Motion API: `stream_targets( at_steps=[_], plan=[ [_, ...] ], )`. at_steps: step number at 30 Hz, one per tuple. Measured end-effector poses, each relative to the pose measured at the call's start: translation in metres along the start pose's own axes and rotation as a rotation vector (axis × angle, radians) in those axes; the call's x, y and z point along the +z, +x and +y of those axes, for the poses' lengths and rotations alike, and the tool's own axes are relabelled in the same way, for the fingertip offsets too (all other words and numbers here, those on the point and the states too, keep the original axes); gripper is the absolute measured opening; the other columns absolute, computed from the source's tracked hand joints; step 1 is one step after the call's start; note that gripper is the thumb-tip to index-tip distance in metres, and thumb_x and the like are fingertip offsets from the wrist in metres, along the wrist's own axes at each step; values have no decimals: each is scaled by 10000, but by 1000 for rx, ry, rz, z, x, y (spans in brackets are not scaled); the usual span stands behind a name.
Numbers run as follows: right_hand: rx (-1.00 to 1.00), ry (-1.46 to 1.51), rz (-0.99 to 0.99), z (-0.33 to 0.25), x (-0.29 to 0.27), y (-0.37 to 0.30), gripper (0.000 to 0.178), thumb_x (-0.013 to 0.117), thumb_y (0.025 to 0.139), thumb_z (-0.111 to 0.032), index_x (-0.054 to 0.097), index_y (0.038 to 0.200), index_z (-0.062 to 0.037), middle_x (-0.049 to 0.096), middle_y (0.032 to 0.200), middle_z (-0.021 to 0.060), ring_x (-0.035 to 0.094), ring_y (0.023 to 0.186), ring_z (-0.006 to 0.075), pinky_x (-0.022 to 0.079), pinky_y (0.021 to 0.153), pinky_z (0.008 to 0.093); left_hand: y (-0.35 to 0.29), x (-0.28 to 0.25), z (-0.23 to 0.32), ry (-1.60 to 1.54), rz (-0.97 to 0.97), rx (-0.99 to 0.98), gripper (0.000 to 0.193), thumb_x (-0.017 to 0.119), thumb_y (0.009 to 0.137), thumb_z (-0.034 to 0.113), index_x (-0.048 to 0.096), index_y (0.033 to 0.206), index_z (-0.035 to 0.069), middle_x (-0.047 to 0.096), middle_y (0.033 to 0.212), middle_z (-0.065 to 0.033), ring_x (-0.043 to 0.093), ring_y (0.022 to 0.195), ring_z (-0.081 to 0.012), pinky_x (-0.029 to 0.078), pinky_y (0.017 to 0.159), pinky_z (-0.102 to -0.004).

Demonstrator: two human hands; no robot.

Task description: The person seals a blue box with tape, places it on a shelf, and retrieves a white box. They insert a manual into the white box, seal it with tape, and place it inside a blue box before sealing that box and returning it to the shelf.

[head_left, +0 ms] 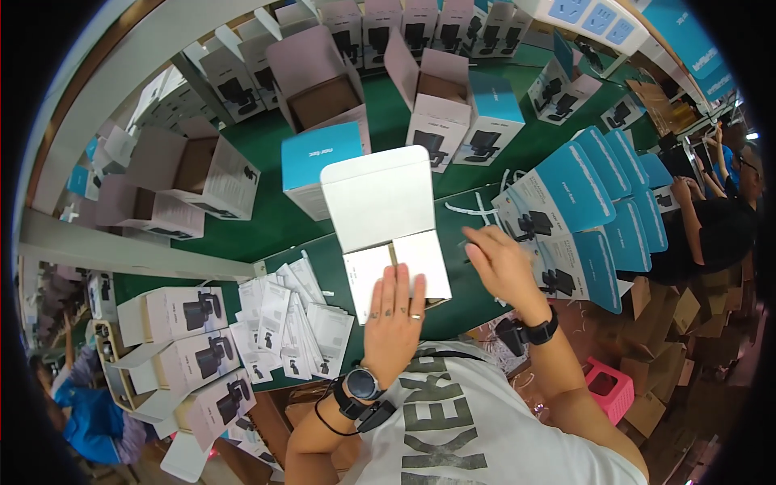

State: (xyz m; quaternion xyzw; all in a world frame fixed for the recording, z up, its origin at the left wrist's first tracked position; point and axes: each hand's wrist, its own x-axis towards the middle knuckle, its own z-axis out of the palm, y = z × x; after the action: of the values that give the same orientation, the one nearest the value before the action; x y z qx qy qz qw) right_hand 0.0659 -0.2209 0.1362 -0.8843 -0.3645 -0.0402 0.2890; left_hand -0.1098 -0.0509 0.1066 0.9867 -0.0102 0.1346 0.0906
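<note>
In front of me a white carton (378, 202) stands with its lid raised toward the back and two inner flaps folded in, a narrow gap showing between them. My left hand (391, 319) lies flat on those flaps, fingers stretched out toward the gap. Right of the carton, my right hand (508, 265) hovers over the green table, thumb and forefinger apart, holding nothing that I can make out. Close by it lie white strips (473, 210) and a row of printed cartons with blue lids (566, 190).
Folded leaflets (293, 323) are piled left of the carton. Open printed boxes (212, 356) line the left edge, and more boxes (436, 109) crowd the back. A power strip (596, 18) hangs above. At right are a pink stool (608, 390), cardboard (663, 364) and a person (711, 218).
</note>
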Motion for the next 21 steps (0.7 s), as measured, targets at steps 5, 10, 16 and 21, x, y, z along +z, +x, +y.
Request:
stream_targets(
  at_steps=[5,10,16,21],
  plan=[
    [-215,145,23,-84,52,45,159,756,848,-121,747,1006,-99,688,884,62,693,835,276,555,706,398,-1,4,0,52,-33,12,472,558,964,189,556,1398,3,532,1445,-275,474,1407,-440,309,1236,-514],
    [-315,144,24,-96,83,58,72,755,838,-143,717,896,-127,661,841,37,672,797,260,538,687,400,-11,8,-8,-29,-12,4,471,572,955,204,572,1386,14,551,1431,-264,478,1414,-429,310,1234,-515],
    [-411,244,-52,-104,92,55,96,770,826,-166,721,899,-127,665,846,39,673,810,265,540,704,405,-16,12,-10,-103,53,27,435,595,906,175,625,1308,11,620,1301,-230,574,1275,-421,386,1177,-518],
    [-382,292,-137,-125,88,54,176,798,780,-133,725,939,-115,696,859,61,690,801,296,553,697,381,-29,21,-13,-158,-40,22,430,606,875,152,643,1277,5,654,1189,-203,618,1176,-416,424,1143,-506]
  ],
)
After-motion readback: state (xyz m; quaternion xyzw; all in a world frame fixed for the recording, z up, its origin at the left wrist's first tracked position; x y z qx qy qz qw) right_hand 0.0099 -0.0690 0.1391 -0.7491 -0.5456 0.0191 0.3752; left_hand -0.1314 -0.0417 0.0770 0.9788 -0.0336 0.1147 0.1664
